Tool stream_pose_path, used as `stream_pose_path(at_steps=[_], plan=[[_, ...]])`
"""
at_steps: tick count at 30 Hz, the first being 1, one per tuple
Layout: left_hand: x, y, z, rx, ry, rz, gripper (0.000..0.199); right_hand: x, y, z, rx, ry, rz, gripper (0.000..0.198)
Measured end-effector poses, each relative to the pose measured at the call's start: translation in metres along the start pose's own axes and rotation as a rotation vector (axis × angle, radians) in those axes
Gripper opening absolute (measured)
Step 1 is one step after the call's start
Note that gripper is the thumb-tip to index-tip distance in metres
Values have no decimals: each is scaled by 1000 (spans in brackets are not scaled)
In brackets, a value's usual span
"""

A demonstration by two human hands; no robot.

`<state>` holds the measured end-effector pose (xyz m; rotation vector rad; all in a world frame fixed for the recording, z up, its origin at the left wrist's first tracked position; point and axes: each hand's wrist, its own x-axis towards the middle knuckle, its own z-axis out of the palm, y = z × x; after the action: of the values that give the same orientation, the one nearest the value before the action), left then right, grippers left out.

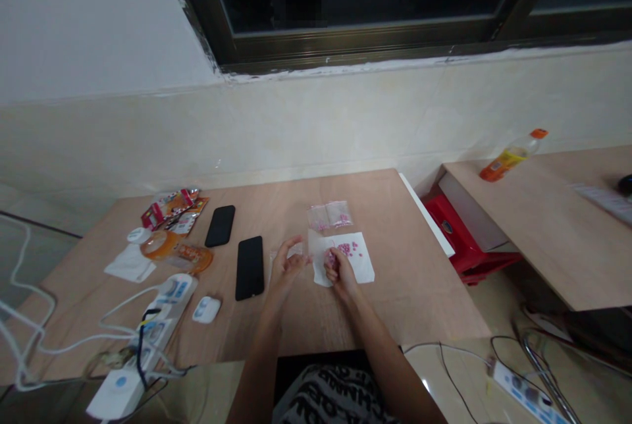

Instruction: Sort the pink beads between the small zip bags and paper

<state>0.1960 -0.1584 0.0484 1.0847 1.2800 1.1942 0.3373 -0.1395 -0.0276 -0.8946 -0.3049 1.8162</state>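
Observation:
A white sheet of paper lies on the table with several small pink beads scattered on it. Over its left part is my right hand, fingers curled in around a small clear plastic bag; pink bits show by its fingertips. My left hand hovers just left of the paper, thumb and fingers apart, its tips close to that bag. Another clear piece of plastic lies partly hidden beneath the left hand. Behind the paper are two small clear bags with pink pieces inside.
Two black phones lie left of my hands. Farther left are a white earphone case, a power strip with cables, an orange drink bottle on its side and snack wrappers. Right stands a red stool.

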Motion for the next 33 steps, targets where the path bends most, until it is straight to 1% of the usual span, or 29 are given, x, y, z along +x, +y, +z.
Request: stream_pose_path(at_steps=[6, 9, 12, 14, 17, 19, 22, 26, 29, 31, 33], plan=[[0, -1, -3, -53, 54, 41, 55, 2, -2, -2, 26, -4, -3, 27], [0, 2, -2, -18, 28, 45, 53, 2, -2, -1, 15, -17, -16, 27], [2, 2, 0, 30, 33, 30, 48, 2, 0, -3, -34, -1, -40, 33], [6, -3, 1, 66, 69, 15, 45, 3, 1, -7, -96, 19, -58, 37], [14, -17, 4, 130, 103, -34, 47, 7, 4, -13, -195, 23, -78, 37], [17, -27, 7, 154, 90, -75, 49, 10, 5, -17, -244, 19, -81, 38], [19, -36, 10, 95, 55, -97, 52, 14, 4, -21, -287, 22, -97, 41], [17, -29, 7, -19, 44, -85, 57, 15, -2, -25, -181, 55, -71, 42], [14, -21, -2, -28, 67, -73, 56, 16, -9, -29, -158, 104, -63, 42], [12, -19, -10, -9, 117, -61, 55, 19, -15, -34, -221, 150, -136, 43], [8, -22, -20, 17, 190, -37, 53, 22, -21, -39, -330, 222, -287, 44]])
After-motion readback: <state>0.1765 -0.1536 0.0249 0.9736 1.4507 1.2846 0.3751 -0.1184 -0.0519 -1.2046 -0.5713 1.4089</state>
